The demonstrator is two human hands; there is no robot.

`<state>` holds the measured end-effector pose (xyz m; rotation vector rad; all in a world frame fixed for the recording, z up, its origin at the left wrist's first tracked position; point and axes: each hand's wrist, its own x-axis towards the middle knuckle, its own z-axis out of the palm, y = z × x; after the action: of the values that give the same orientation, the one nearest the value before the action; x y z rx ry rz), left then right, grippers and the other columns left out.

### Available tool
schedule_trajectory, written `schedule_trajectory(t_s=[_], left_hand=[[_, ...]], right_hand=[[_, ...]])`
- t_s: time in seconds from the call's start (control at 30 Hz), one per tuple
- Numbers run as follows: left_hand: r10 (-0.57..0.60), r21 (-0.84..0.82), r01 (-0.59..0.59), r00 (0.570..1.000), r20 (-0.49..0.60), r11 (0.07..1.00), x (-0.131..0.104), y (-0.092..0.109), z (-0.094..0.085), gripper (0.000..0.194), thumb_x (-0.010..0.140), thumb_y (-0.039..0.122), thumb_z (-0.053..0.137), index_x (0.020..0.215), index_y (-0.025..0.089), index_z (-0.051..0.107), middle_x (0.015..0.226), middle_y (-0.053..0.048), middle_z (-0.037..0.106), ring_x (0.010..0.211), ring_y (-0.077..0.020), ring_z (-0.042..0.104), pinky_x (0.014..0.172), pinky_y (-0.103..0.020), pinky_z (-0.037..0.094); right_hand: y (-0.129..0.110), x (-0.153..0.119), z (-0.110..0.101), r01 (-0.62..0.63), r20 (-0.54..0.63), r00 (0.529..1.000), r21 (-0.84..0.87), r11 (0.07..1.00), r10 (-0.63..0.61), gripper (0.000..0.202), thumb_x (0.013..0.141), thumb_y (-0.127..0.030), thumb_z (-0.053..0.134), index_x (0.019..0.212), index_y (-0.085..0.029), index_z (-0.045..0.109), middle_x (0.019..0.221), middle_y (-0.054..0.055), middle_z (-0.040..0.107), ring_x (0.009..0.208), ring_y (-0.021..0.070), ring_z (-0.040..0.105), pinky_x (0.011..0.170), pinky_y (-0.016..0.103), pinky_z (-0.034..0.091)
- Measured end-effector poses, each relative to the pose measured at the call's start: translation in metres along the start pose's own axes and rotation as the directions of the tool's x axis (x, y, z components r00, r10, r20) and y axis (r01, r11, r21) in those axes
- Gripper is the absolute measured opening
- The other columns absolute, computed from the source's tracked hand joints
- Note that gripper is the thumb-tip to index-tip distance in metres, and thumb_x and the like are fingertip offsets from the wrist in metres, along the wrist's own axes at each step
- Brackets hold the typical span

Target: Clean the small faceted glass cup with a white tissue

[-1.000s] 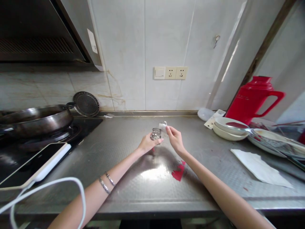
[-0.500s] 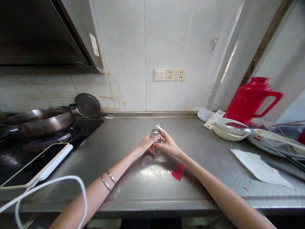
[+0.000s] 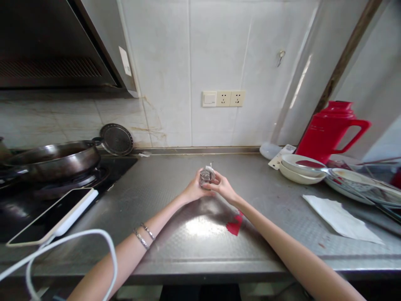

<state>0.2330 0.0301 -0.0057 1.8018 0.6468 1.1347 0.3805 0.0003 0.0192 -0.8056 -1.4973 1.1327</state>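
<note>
Both hands meet above the middle of the steel counter around a small, clear, glass-like object (image 3: 204,178) with a shiny, uneven surface. My left hand (image 3: 193,190) wraps it from the left and below, its thumb up along the side. From the right, my right hand (image 3: 224,189) closes its fingers against the same object. A white scrap that looks like tissue (image 3: 209,167) sticks up at the right hand's fingertips. The exact kind of the clear object is too small to tell. Below the right wrist lies a torn red piece (image 3: 234,225).
At left are a pan (image 3: 59,161) on the stove, a round dark disc (image 3: 116,139) against the wall, and a phone (image 3: 52,215) with a white cable (image 3: 94,232). At right stand a red thermos (image 3: 326,131), stacked bowls (image 3: 300,177), a patterned plate (image 3: 354,188) and a paper napkin (image 3: 341,219).
The clear object has turned in the hands and shows more of its face. The left fingers have shifted around its left side, and the right fingers have moved slightly right.
</note>
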Motion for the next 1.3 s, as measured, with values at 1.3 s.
schedule_trajectory(t_s=[1.3], left_hand=[[-0.044,0.272,0.158,0.924,-0.381,0.949,-0.009,0.011,0.020,0.083,0.053,0.011,0.075,0.125,0.021,0.036,0.114,-0.008,0.059,0.101,-0.0228,0.059,0.089,-0.038,0.046]], right_hand=[[-0.005,-0.003,-0.003,0.206,-0.267,0.884,-0.513,0.833,-0.383,0.040,0.091,-0.047,0.042,0.094,-0.019,0.072,0.076,0.003,0.070,0.072,0.0210,0.065,0.067,0.029,0.049]])
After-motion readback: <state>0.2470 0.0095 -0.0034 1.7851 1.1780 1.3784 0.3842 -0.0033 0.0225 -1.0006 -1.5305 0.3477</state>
